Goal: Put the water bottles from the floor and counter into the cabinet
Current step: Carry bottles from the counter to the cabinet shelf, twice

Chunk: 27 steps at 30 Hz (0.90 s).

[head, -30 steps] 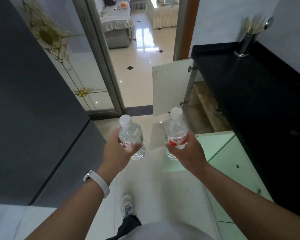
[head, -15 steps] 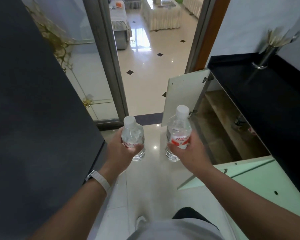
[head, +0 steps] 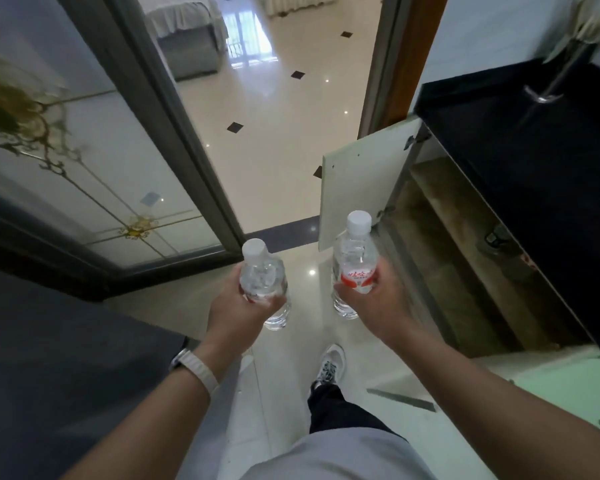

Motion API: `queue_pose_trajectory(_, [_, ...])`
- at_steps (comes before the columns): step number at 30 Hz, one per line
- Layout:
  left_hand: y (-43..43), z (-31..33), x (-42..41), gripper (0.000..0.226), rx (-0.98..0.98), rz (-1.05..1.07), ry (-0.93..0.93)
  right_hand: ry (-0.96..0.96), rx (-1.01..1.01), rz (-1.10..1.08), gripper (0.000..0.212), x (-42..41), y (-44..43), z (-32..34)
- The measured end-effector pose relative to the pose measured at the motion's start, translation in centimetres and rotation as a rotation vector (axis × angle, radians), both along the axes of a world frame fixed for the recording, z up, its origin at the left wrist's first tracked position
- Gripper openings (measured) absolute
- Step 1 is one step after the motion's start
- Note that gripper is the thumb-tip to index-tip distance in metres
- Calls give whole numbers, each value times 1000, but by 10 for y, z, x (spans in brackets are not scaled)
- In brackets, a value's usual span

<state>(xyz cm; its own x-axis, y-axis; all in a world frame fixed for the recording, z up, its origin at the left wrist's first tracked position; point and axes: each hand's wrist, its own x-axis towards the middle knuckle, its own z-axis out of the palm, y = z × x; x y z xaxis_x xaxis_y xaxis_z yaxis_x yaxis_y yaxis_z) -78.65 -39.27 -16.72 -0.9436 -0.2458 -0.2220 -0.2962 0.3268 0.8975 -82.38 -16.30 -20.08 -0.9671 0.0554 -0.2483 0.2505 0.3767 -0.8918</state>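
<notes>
A full load, bound for storage on the right.
The left hand (head: pixel 238 306) wraps the plain bottle (head: pixel 262 277) and the right hand (head: pixel 378 303) grips the red-labelled bottle (head: pixel 354 261). Both are upright, probably to stand inside the open cabinet (head: pixel 465 254) just beside them, under the dark surface (head: pixel 534 168).

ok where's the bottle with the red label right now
In the head view the red-label bottle is right of centre, gripped by the right hand, just in front of the open cabinet door.

bottle label (head: pixel 357 277), red print unreadable
</notes>
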Motion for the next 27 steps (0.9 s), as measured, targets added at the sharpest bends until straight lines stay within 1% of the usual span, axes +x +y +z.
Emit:
queue_pose_trajectory(6, [17,4,-108,61,-28,-110,-44,-24,-21,-80,62,-85,22,-4])
queue_pose_trajectory(11, [50,10,-182,60,-23,-185,-24,13,-48,-145,59,-137,53,4])
queue_pose_trajectory(15, [83,14,-226,57,-32,-294,-26,39,-84,-267,51,-155,79,11])
queue_pose_trajectory(19, [112,6,-269,59,-62,-386,-25,40,-84,-407,49,-166,104,10])
queue_pose_trajectory(24, [143,-7,-317,59,-77,-558,-51,-25,30,-529,57,-170,126,6])
queue_pose_trajectory(27, [158,-21,-349,58,-25,-655,-97,-75,66,-636,59,-179,133,0])
